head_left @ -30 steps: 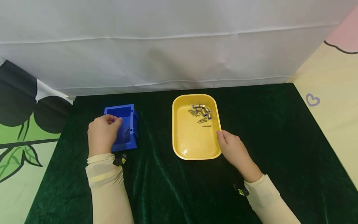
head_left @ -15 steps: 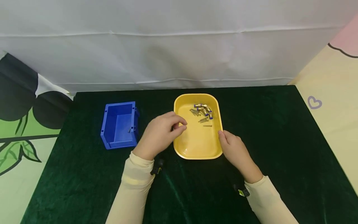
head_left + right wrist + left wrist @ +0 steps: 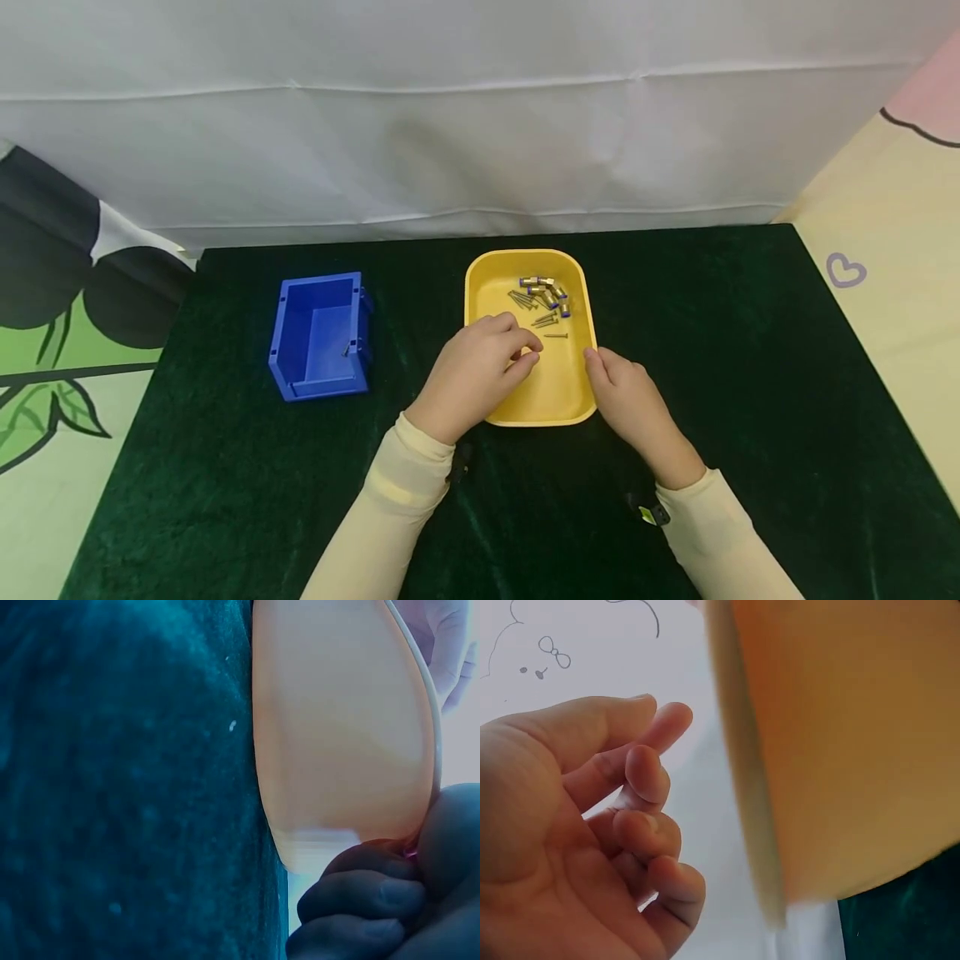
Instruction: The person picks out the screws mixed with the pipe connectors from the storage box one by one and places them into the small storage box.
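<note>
Since a second ago, the left hand (image 3: 480,367) has moved from the blue bin (image 3: 295,337) to the yellow tray (image 3: 558,396), hovering with fingers loosely curled, holding nothing. The right hand (image 3: 630,404) grips the tray's right rim. Screws (image 3: 522,301) and brass fittings (image 3: 551,299) lie toward its far end. Dark green cloth (image 3: 210,475) lies beneath; a white sheet (image 3: 450,158) hangs behind.

We see the head view evenly lit. Our left wrist view blurs the tray (image 3: 862,742); the right looks bluish.
</note>
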`<state>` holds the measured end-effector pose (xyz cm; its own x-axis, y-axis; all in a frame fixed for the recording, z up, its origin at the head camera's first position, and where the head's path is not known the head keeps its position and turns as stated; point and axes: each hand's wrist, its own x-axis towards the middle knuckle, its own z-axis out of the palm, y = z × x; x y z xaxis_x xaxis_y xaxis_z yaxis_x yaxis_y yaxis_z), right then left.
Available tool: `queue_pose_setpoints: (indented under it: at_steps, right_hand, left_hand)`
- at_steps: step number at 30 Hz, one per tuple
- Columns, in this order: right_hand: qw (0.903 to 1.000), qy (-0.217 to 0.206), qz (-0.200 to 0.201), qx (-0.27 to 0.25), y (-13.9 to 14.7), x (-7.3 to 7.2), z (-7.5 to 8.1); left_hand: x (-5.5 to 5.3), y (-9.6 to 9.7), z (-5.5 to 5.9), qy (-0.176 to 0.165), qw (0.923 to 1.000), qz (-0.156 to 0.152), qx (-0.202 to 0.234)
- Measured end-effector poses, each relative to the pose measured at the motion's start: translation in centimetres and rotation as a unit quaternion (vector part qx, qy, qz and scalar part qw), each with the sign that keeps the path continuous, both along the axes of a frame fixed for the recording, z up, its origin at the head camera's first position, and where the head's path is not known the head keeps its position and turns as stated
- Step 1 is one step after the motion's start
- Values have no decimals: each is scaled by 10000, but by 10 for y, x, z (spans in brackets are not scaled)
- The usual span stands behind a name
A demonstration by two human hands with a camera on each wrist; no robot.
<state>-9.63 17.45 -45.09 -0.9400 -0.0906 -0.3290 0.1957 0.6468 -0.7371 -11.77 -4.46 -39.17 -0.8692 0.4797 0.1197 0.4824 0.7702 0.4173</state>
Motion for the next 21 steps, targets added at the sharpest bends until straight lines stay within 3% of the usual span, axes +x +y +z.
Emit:
queue_pose_setpoints:
  at_steps: [7, 21]
  right_hand:
    - [10000, 38, -50, -70, -1, 1, -1]
    - [9995, 270, 43, -161, 2, 1, -2]
  left_hand:
    - [-3, 7, 2, 8, 10000, -16, 12]
    - [-24, 35, 30, 56, 9995, 204, 239]
